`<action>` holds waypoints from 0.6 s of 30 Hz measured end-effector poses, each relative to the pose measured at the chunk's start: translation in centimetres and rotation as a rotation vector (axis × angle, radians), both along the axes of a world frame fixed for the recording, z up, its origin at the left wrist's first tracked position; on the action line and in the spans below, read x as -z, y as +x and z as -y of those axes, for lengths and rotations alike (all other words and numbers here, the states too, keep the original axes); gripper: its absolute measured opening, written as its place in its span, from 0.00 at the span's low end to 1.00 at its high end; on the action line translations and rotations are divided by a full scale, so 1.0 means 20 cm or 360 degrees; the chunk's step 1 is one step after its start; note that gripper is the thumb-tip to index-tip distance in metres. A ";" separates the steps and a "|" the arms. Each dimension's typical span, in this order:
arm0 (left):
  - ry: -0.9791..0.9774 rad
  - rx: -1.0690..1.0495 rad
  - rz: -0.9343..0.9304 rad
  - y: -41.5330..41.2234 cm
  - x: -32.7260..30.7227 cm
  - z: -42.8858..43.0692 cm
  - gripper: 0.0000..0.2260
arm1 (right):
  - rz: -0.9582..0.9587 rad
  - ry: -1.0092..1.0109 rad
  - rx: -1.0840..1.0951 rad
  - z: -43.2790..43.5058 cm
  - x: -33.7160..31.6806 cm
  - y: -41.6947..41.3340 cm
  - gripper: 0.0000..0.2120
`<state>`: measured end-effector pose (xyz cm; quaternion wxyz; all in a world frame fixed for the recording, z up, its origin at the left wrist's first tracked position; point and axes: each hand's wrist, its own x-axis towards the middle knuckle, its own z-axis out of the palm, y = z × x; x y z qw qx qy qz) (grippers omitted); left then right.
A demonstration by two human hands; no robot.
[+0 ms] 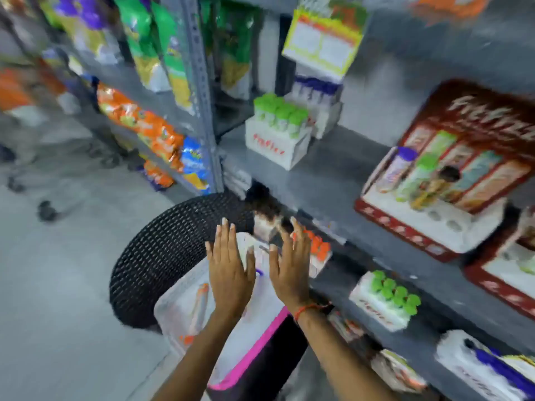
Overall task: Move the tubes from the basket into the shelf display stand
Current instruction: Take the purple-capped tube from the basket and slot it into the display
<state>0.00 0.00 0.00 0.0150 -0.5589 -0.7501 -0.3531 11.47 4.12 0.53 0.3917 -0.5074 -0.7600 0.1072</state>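
Observation:
The frame is blurred by motion. My left hand (228, 267) and my right hand (291, 267) are held flat, fingers spread, empty, above a white plastic basket (185, 311) with a pink edge. Inside the basket lie tubes with orange markings (199, 302). The basket rests on a black woven stool (173, 253). To the right, on a grey shelf, stands a red display stand (451, 180) holding a purple-capped tube (398, 166) and a green-capped tube (417, 172), with several empty holes in its white base.
Grey metal shelving (333, 175) holds white boxes of green-capped tubes (278, 123), blue-capped tubes (315, 91) and orange-capped tubes (317, 250). Snack bags (144, 123) hang on racks to the left. A wheeled cart (46, 209) stands on the grey floor at left.

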 end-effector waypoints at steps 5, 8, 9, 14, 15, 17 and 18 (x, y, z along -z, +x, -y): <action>-0.0369 -0.0411 0.0115 -0.27 0.38 0.26 0.24 | 0.0184 -0.0294 -0.0195 0.08 0.34 -0.26 0.18; -0.0654 -0.0486 0.0137 -0.35 0.56 0.43 0.25 | 0.0398 -0.0531 -0.0249 0.11 0.55 -0.30 0.18; -0.0731 -0.0503 0.0135 -0.36 0.62 0.47 0.26 | 0.0435 -0.0635 -0.0236 0.11 0.63 -0.30 0.19; -0.1070 -0.0524 0.0135 -0.34 0.83 0.65 0.26 | 0.0605 -0.1204 -0.0160 0.13 0.79 -0.27 0.16; -0.1110 -0.0511 0.0112 -0.33 0.85 0.67 0.26 | 0.0613 -0.1283 -0.0094 0.13 0.81 -0.27 0.16; -0.1153 -0.0494 0.0083 -0.33 0.88 0.69 0.26 | 0.0614 -0.1333 0.0003 0.12 0.82 -0.27 0.19; -0.1166 -0.0497 0.0054 -0.33 0.88 0.69 0.26 | 0.0605 -0.1302 0.0018 0.12 0.83 -0.27 0.21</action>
